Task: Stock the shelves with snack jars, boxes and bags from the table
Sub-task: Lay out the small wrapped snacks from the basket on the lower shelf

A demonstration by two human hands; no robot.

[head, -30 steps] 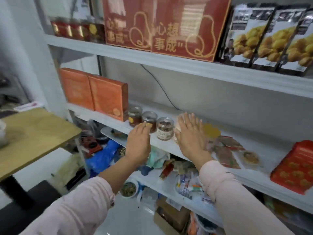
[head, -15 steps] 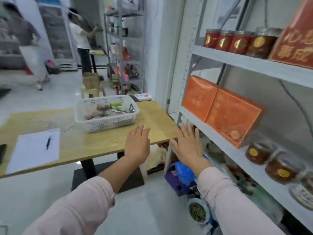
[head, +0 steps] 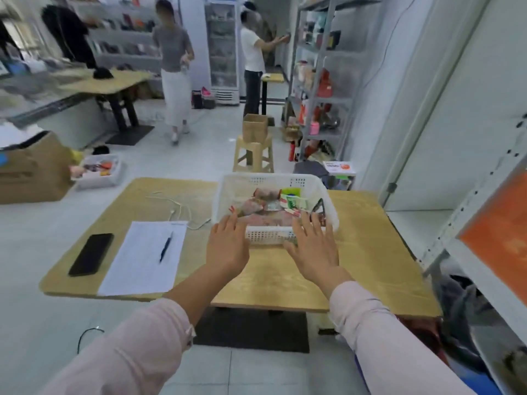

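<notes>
Left hand [head: 226,246] and right hand [head: 312,249] held out over table [head: 370,252], fingers spread straight, nothing gripped. White basket [head: 265,234] with snack bags [head: 251,208] located at fingertips, toward table's far edge; contact can't be confirmed.

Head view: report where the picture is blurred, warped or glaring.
Head view: soft motion blur overall, strongest at the left edge over the cardboard box and the far table; the left hand, right hand and white basket read fairly clearly; wide-angle bend tilts the shelf upright at right; lighting even, no hard glare.
</notes>
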